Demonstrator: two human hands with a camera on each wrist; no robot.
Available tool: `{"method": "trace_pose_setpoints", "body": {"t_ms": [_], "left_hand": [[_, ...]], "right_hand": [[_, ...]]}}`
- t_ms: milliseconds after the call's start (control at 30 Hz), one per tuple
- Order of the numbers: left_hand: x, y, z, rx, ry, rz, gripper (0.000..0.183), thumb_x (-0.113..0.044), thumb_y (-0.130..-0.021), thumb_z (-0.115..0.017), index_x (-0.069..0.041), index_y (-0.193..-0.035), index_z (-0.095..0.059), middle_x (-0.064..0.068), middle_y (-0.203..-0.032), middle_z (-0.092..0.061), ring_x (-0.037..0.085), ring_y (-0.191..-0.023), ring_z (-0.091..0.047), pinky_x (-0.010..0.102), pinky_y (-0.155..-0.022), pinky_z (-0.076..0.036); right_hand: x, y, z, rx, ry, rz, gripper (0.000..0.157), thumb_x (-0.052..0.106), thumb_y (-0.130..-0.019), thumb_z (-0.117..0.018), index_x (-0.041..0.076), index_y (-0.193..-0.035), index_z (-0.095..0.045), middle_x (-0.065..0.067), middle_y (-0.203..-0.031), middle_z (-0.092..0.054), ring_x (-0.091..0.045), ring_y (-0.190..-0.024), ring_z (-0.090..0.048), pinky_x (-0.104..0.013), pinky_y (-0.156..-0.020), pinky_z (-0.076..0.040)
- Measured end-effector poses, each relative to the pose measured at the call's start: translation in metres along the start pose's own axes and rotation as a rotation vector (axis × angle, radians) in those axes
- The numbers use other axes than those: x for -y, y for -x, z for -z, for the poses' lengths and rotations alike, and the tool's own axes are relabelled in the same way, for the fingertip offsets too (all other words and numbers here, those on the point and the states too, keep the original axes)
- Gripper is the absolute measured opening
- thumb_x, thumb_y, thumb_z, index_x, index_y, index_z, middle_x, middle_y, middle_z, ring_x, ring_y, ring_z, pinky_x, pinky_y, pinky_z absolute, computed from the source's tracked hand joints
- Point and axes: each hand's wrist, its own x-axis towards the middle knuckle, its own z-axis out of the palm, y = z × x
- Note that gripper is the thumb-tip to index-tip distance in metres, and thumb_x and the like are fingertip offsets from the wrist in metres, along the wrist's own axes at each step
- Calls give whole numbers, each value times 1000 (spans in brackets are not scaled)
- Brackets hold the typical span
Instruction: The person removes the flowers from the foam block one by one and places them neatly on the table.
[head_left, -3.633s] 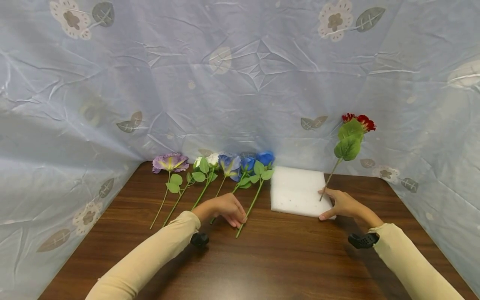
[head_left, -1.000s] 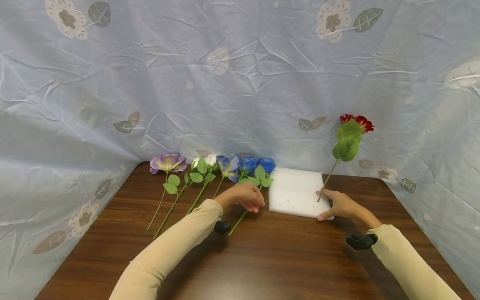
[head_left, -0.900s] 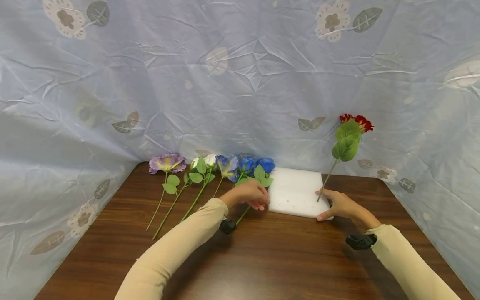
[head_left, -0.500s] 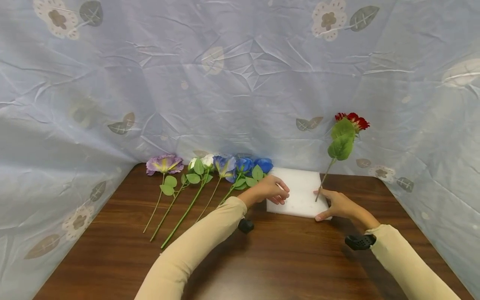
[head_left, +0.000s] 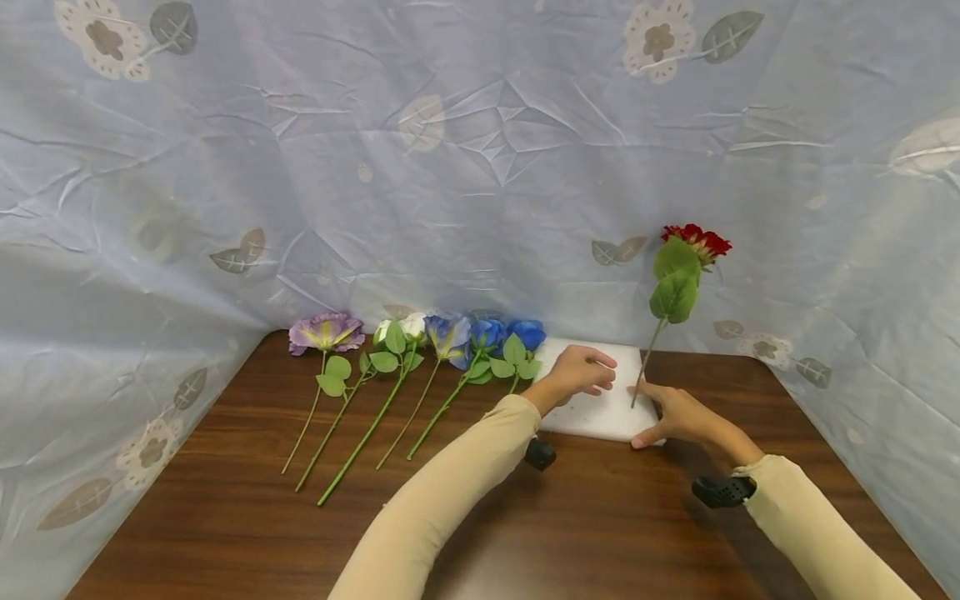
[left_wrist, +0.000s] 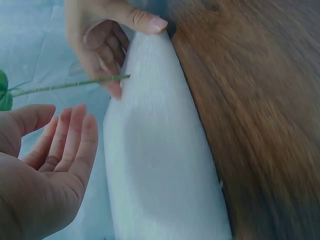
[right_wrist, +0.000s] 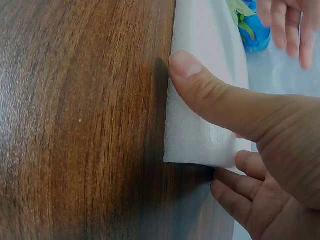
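Observation:
A white foam block (head_left: 600, 422) lies on the table, and a red flower (head_left: 675, 283) stands tilted with its stem in the block's right part. My right hand (head_left: 681, 417) holds the block's right end, its thumb (right_wrist: 205, 90) pressed along the front edge and the other fingers around the side. Above the block hovers my left hand (head_left: 579, 375), fingers slightly bent and apart. Nothing is in the left palm (left_wrist: 45, 190) in the left wrist view, where the stem (left_wrist: 75, 86) enters the foam beside the right hand.
Left of the block lie several artificial flowers in a row: a purple one (head_left: 326, 333), white roses (head_left: 412, 327), a blue-violet one (head_left: 448, 335) and blue roses (head_left: 527, 333). The brown wooden table (head_left: 600, 533) ends at a patterned cloth (head_left: 480, 208) behind.
My left hand has moved right, from the blue rose's stem to over the foam block. The red flower leans slightly less to the right. My right hand stays at the block.

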Motion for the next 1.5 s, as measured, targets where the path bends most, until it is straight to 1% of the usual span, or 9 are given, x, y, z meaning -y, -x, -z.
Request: {"method": "trace_pose_setpoints", "body": {"t_ms": [167, 300, 467, 633, 767, 1000, 1233, 1367, 1500], "left_hand": [[2, -8, -18, -22, 37, -21, 22, -3, -96, -66, 2, -115, -74, 17, -108, -76, 32, -101, -74, 38, -84, -64], [4, -12, -28, -25, 66, -28, 24, -4, -97, -65, 4, -119, -72, 18, -112, -75, 32, -104, -73, 39, -87, -63], [6, -17, -35, -21, 97, -40, 24, -4, -99, -63, 3, -121, -71, 16, -117, -74, 30, -109, -71, 41, -93, -61], [5, -22, -38, -7, 134, -59, 25, -2, -99, -62, 4, -123, -70, 19, -121, -72, 29, -112, -70, 43, -95, -60], [7, -22, -39, 5, 138, -55, 27, 0, -99, -61, 3, -125, -69, 21, -123, -71, 32, -112, -71, 44, -96, -60], [9, -21, -39, 22, 159, -54, 28, 2, -98, -62, 5, -125, -68, 24, -124, -70, 35, -114, -70, 46, -99, -58], [14, -20, -41, 14, 102, -74, 25, 4, -95, -66, 4, -119, -72, 20, -114, -74, 28, -104, -73, 43, -95, -61], [17, -20, -43, -14, 76, -80, 22, 1, -93, -70, 3, -115, -74, 16, -107, -77, 20, -94, -73, 37, -89, -62], [19, -20, -45, -44, 79, -98, 20, 2, -91, -73, 5, -111, -75, 16, -103, -77, 15, -86, -72, 32, -83, -63]], "right_hand": [[0, 2, 1, -6, 14, 5, 98, 43, -67, -95, -7, -141, -53, -37, -141, -53, -51, -128, -54, -61, -99, -50], [0, 3, 2, -9, 17, 18, 94, 41, -67, -95, -7, -138, -55, -35, -136, -58, -49, -123, -59, -59, -95, -53], [3, 2, 2, 7, 15, 14, 99, 38, -67, -95, -8, -142, -51, -37, -138, -55, -50, -123, -58, -60, -95, -53], [5, 2, 2, 11, 19, 13, 102, 39, -67, -95, -7, -145, -49, -37, -139, -55, -51, -125, -57, -61, -97, -52], [3, 2, 2, 10, 18, 10, 103, 40, -66, -95, -6, -146, -49, -37, -141, -54, -52, -126, -56, -62, -98, -51], [3, 3, 4, 6, 17, 22, 99, 39, -66, -96, -6, -142, -52, -36, -137, -57, -51, -122, -59, -60, -94, -53], [4, 3, 3, -7, 18, 25, 102, 39, -65, -96, -7, -143, -51, -36, -137, -57, -51, -123, -58, -61, -96, -52], [4, 3, 3, -15, 21, 30, 102, 39, -64, -96, -8, -143, -51, -35, -135, -59, -48, -120, -61, -59, -94, -53], [5, 3, 2, -10, 15, 23, 103, 39, -64, -96, -9, -143, -50, -36, -134, -59, -48, -120, -61, -59, -94, -53]]}}
